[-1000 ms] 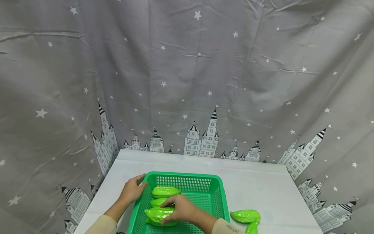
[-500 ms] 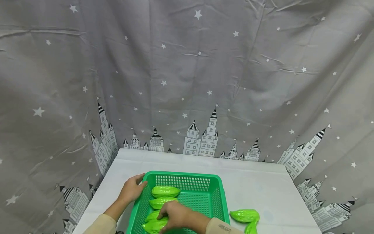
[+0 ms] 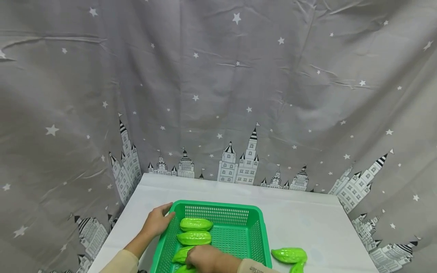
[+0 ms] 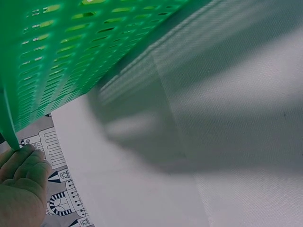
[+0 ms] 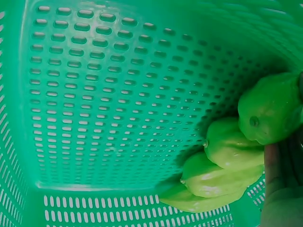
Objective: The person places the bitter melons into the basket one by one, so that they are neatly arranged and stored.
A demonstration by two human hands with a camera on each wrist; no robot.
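My left hand [image 3: 157, 220] grips the far left corner of the green plastic basket [image 3: 218, 204]. In the left wrist view its fingers [image 4: 26, 165] hook at the rim. Inside the basket, bright green bitter melons lie in a row along the left wall: the farthest bitter melon [image 3: 196, 224], a second bitter melon [image 3: 194, 238] and a third [image 3: 181, 254]. My right hand [image 3: 206, 259] reaches in from the right and holds the nearest bitter melon [image 5: 267, 111], which it partly hides. That melon sits against its neighbour [image 5: 232, 144] in the right wrist view.
Two more bitter melons, one lying crosswise [image 3: 290, 255] and one pointing toward me [image 3: 297, 267], touch on the white table [image 3: 317, 227] right of the basket. A grey curtain [image 3: 218, 76] with stars and castles hangs behind.
My right hand has moved toward me, bringing the nearest bitter melon along, so the melons now lie spread in a row. The left hand stays at the basket's corner.
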